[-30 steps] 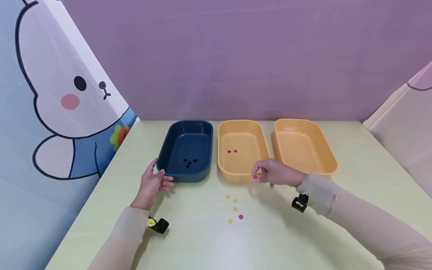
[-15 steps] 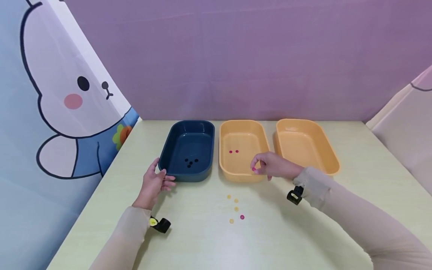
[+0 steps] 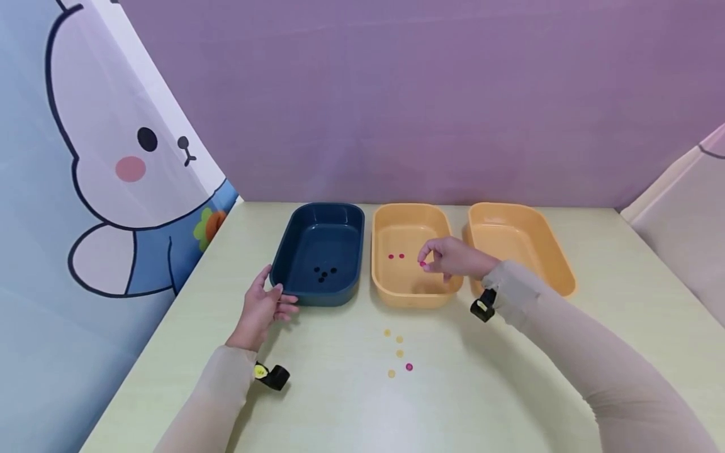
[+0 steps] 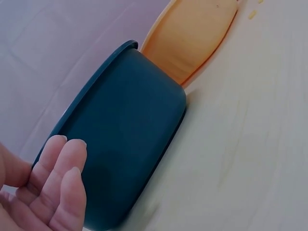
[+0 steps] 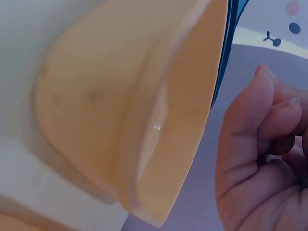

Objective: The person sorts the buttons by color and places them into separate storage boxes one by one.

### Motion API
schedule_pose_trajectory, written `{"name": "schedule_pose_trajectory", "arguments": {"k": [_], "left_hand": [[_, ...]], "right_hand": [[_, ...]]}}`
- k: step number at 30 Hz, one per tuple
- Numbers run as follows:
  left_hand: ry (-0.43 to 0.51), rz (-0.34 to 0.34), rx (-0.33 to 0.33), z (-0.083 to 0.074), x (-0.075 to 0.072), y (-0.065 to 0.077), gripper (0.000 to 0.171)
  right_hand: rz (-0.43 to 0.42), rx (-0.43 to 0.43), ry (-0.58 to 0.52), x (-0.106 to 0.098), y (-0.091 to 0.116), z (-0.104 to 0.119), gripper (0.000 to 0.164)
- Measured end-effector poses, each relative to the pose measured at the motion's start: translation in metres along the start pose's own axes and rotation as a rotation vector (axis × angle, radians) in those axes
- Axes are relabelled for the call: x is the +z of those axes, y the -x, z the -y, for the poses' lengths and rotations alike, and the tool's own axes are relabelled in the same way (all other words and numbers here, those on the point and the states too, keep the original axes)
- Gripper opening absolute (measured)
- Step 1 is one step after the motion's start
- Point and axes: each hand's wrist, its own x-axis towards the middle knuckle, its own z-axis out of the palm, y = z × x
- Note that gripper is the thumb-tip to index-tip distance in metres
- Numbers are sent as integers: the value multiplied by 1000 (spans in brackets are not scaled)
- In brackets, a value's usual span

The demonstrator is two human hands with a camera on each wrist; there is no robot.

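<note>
My right hand point(image 3: 453, 258) is over the middle yellow tray point(image 3: 416, 301), pinching a small pink disc point(image 3: 422, 264) between thumb and index finger. In the right wrist view the fingertips are beyond that tray's rim, and the disc is hidden there. Two pink discs point(image 3: 401, 256) lie on the tray's floor. My left hand point(image 3: 262, 311) rests at the near left corner of the dark blue tray point(image 3: 334, 298), its fingers loosely spread at the rim. In the left wrist view those fingers point(image 4: 72, 159) overlap the tray's outer wall. Several black discs point(image 3: 324, 274) lie inside.
Another yellow tray point(image 3: 557, 277) stands at the right. On the table point(image 3: 340, 402) in front of the middle tray lie several pale yellow discs point(image 3: 399, 353) and one pink disc point(image 3: 409, 367). A purple cloth backdrop point(image 3: 396, 100) rises behind the trays.
My right hand has moved forward and slightly left with the pink disc, from the middle tray's near rim to over its inside. The left hand keeps its place at the blue tray.
</note>
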Motion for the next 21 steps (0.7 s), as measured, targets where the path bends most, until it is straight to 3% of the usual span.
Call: {"name": "schedule_pose_trajectory", "arguments": {"k": [10,21], "left_hand": [[3,37,-13,-3,-4,0,63],[11,27,-54,-5,-3,1,62]], "right_hand": [[-7,29,-11,-6,-24,9,10],[4,90,-3,-16,-52,13,15]]}}
